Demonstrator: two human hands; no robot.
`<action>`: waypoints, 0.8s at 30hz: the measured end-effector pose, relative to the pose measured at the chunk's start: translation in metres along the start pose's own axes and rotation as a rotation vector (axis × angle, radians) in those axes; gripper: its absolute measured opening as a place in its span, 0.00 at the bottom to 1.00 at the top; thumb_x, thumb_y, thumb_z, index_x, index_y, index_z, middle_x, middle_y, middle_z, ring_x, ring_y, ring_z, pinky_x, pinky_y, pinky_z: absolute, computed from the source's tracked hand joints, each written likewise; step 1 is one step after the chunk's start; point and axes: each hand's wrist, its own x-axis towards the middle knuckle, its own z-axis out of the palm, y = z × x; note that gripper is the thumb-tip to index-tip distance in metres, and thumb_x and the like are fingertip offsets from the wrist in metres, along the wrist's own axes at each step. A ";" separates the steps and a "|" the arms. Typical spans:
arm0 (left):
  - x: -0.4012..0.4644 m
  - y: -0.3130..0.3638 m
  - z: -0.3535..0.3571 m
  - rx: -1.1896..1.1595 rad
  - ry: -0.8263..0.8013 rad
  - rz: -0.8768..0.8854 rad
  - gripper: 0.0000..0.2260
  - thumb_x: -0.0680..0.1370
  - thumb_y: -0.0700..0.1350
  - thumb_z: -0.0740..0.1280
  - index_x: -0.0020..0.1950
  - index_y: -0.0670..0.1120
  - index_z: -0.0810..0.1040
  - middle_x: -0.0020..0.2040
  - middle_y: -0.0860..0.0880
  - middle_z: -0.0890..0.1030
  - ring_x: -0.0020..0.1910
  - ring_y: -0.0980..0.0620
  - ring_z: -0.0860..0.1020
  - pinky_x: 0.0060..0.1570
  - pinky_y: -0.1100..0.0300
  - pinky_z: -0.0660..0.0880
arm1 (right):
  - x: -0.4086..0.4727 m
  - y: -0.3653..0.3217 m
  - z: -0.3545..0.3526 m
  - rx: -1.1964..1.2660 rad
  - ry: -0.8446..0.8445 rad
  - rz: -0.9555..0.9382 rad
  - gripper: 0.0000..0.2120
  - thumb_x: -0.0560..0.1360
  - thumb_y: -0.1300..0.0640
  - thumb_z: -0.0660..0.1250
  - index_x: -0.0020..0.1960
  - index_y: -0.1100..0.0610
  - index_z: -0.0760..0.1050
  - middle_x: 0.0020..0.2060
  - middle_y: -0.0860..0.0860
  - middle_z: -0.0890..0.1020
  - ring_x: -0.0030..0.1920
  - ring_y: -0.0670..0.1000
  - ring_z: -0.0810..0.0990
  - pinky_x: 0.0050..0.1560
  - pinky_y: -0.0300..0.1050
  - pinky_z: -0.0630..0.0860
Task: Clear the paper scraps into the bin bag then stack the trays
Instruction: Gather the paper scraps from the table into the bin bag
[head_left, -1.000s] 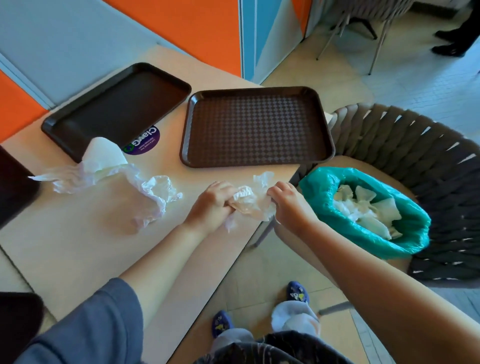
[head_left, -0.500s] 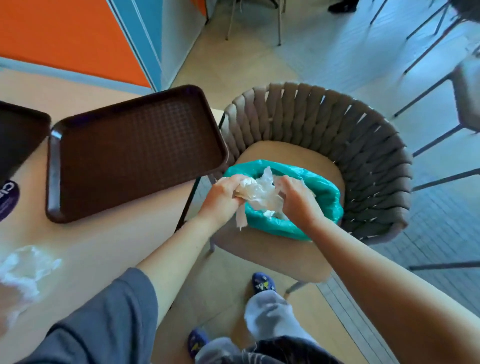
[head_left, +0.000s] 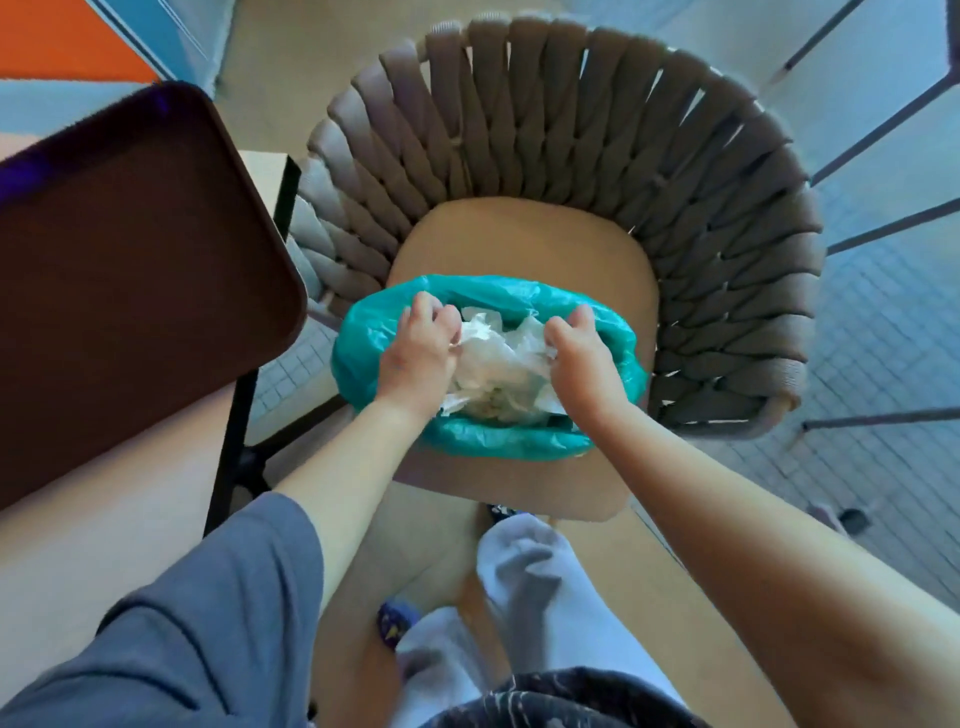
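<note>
A teal bin bag (head_left: 363, 338) stands open on the seat of a woven chair. Both hands are over its mouth, pressing a bundle of white paper scraps (head_left: 498, 358) down into it. My left hand (head_left: 415, 358) grips the left side of the bundle with curled fingers. My right hand (head_left: 582, 358) grips the right side. More white paper lies beneath in the bag. A dark brown tray (head_left: 130, 286) lies on the table at the left, its corner near the bag; it looks blurred.
The grey woven chair (head_left: 675, 182) wraps around the bag at the back and right. The beige table (head_left: 104, 545) edge with its black leg runs down the left. My legs and feet are below. Metal chair legs stand on the tiled floor at right.
Both hands carried the crumpled paper from the table edge rightward over the chair and down into the bag's mouth. The view swung right; the other trays and the scraps on the table left the frame.
</note>
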 end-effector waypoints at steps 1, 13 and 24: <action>0.001 -0.003 0.007 0.033 0.001 0.065 0.05 0.70 0.34 0.68 0.41 0.41 0.73 0.47 0.41 0.72 0.45 0.46 0.68 0.32 0.49 0.73 | 0.003 0.000 0.005 -0.005 -0.004 -0.015 0.08 0.75 0.67 0.55 0.52 0.63 0.70 0.52 0.60 0.69 0.46 0.56 0.71 0.44 0.44 0.67; 0.020 -0.017 0.039 0.083 -0.813 -0.063 0.17 0.77 0.51 0.54 0.48 0.41 0.78 0.50 0.41 0.79 0.48 0.42 0.75 0.50 0.52 0.72 | 0.011 0.007 0.035 -0.232 -0.488 -0.009 0.12 0.74 0.57 0.58 0.54 0.59 0.76 0.49 0.56 0.78 0.48 0.57 0.76 0.50 0.47 0.75; -0.003 -0.002 0.027 0.218 -0.810 0.012 0.23 0.80 0.58 0.47 0.65 0.48 0.71 0.67 0.45 0.72 0.67 0.45 0.66 0.71 0.42 0.50 | -0.001 -0.011 0.022 -0.452 -0.487 -0.033 0.15 0.76 0.57 0.56 0.61 0.59 0.70 0.57 0.57 0.77 0.58 0.59 0.73 0.55 0.51 0.71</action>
